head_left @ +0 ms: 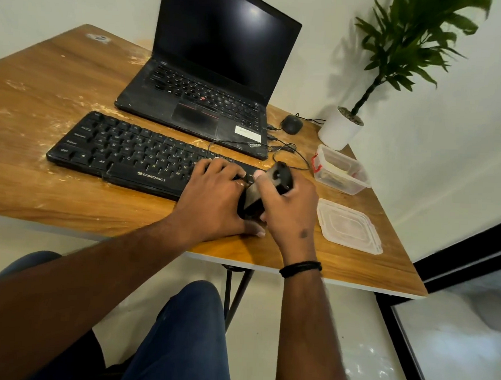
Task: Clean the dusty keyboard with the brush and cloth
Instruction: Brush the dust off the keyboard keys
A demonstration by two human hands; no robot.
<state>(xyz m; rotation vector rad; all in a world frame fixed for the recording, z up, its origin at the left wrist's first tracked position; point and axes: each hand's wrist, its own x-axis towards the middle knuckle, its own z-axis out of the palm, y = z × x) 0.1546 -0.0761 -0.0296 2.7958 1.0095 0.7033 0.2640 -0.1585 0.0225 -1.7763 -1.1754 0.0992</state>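
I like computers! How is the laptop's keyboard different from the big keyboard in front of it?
The keyboard is a flat board on its own, lying on the table; the laptop has its keys joined to an upright dark screen. The keyboard is wider. The left hand rests on the keyboard, and the right hand holds a dark brush at its end; nobody touches the laptop. Both are black.

We see a softly lit room, glare on the laptop screen [231,29], the plant [408,44] shadowing the wall [323,48], wide-angle bending and blur at the edges.
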